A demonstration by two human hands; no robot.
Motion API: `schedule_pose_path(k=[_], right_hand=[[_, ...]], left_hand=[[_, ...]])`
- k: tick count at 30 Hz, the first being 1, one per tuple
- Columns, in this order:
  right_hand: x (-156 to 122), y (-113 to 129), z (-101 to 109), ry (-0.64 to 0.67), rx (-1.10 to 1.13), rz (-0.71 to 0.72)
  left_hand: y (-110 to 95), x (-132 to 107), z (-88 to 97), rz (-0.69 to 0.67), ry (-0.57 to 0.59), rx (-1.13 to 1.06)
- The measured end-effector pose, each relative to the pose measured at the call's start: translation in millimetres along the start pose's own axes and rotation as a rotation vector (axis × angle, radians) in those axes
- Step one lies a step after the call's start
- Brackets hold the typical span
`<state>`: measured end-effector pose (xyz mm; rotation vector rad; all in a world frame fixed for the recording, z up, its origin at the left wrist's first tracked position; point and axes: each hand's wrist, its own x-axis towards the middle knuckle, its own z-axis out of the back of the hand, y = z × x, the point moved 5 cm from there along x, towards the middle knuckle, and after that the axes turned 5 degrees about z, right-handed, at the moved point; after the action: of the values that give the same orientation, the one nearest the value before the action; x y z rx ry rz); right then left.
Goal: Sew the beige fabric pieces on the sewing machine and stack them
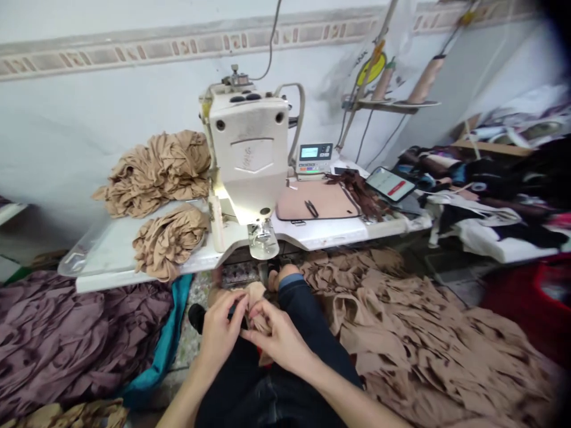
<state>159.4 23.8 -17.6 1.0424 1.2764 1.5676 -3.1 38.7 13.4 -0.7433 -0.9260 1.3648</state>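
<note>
Over my lap, a small piece of tan fabric [256,292] is gathered between both hands. My left hand [224,318] pinches its left edge with thumb and fingers. On the other side, my right hand [279,334] is closed on the same cloth, thumb and forefinger pressed together. The fabric's lower part is partly hidden behind my fingers. Just beyond the hands stands a white sewing machine [250,131], its lamp lit above the needle area. Neither hand touches the machine.
Tan fabric heaps [158,172] lie on the white machine table [209,258]. Purple cloth [80,333] fills the lower left, brown cloth [423,333] the right. Black thread snips [311,208] rest on a pink mat [289,199]. A tablet [391,183] and thread cones [427,80] are at right.
</note>
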Motion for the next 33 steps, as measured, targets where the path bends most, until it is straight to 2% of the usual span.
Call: schedule_pose_path(k=[3,7,9,11,14,16,19,21,25,27,31,33], right_hand=[[5.9,-3.3,23.1,0.096,-0.086,-0.015],[9.1,-10.9,58.4,0.260,-0.077,-0.016],[9.4,-17.8,72.2,0.346,0.057,-0.096],[11.2,-21.7,82.6,0.392,0.170,-0.161],[18.9,-16.4,87.9,0.424,0.133,-0.051],[22.8,-10.4,81.2,0.488,0.071,0.044],[25.8,-6.0,68.0,0.578,0.013,0.036],[28.6,-0.1,67.1,0.559,-0.035,0.061],[33.8,14.8,79.2,0.469,-0.093,0.172],[34.8,15.7,83.4,0.448,-0.082,0.132],[34.2,11.5,81.8,0.399,0.055,-0.043],[33.6,14.5,79.7,0.350,0.071,-0.056]], left_hand=[[15.7,2.4,-8.4,-0.001,0.269,0.104],[27.7,-5.9,-20.5,0.044,0.612,0.010],[24.9,-10.7,-24.3,0.076,0.725,-0.063],[18.8,-13.5,-28.2,0.132,0.777,-0.140],[7.4,-13.8,-37.6,0.205,0.775,-0.205],[-0.8,-11.0,-44.1,0.188,0.751,-0.182],[-7.9,-4.1,-47.4,0.147,0.724,-0.152],[-7.0,1.1,-42.7,0.150,0.683,-0.137],[-1.4,6.8,-27.3,0.173,0.586,-0.080],[-1.6,8.1,-21.1,0.180,0.523,-0.116],[-7.2,11.5,-11.7,0.183,0.386,-0.318],[-12.5,13.8,-8.1,0.114,0.367,-0.312]])
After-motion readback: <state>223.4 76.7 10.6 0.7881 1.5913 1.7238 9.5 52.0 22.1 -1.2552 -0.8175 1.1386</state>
